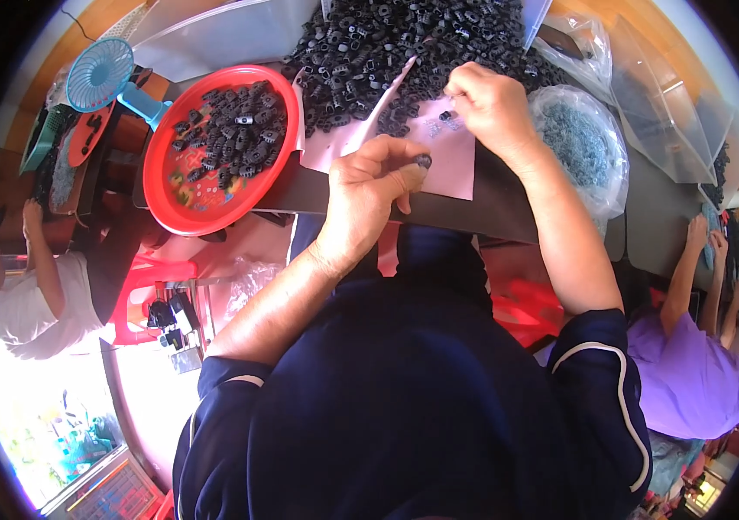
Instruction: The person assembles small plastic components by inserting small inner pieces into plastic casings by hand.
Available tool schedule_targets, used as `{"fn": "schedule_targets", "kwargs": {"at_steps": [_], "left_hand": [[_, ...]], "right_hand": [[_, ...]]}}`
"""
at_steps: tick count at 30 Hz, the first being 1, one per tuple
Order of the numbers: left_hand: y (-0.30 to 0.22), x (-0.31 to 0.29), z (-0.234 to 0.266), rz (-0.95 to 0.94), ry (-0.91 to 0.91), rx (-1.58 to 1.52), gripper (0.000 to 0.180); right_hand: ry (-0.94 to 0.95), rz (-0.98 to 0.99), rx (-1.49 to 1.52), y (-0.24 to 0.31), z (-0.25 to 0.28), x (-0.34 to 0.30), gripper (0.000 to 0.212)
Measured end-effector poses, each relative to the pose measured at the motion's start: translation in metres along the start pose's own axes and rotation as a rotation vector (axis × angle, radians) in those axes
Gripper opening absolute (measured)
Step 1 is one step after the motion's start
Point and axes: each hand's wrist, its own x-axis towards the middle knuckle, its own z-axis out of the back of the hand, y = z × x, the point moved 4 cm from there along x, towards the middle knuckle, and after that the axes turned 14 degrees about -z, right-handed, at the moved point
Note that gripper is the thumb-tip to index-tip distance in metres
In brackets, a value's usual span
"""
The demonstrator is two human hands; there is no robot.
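My left hand (369,184) is over the near part of a pink sheet (454,173), its thumb and fingers pinched on a small black plastic part (423,161). Farther up and to the right, my right hand (492,108) is closed, fingertips together by the edge of the black pile; what it pinches, if anything, is too small to make out. Just below those fingertips is a small dark piece (447,115). Several tiny bluish clear pieces (443,128) lie on the sheet. A large heap of black plastic parts (361,65) covers the far side of the table.
On the left stands a red basin (162,186) with black parts, beside a blue fan (101,75). At right, a bag-lined tub (616,165) holds bluish clear pieces (573,143). People in white (49,303) and purple (690,373) sit at either side.
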Motion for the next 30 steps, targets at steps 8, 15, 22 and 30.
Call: {"fn": "schedule_targets", "kwargs": {"at_steps": [8,15,22,30], "left_hand": [[0.002,0.007,0.004,0.068,-0.059,-0.099,0.013],[0.001,0.006,0.005,0.046,-0.05,-0.083,0.014],[0.002,0.003,0.006,0.023,-0.039,-0.074,0.011],[0.008,0.001,0.0,0.011,-0.123,-0.025,0.01]], "right_hand": [[0.479,-0.4,0.804,0.044,0.021,-0.018,0.011],[0.55,-0.456,0.815,0.049,0.012,-0.022,0.01],[0.58,-0.477,0.804,0.054,0.007,-0.023,0.011],[0.218,-0.1,0.443,0.079,0.016,-0.033,0.012]]}}
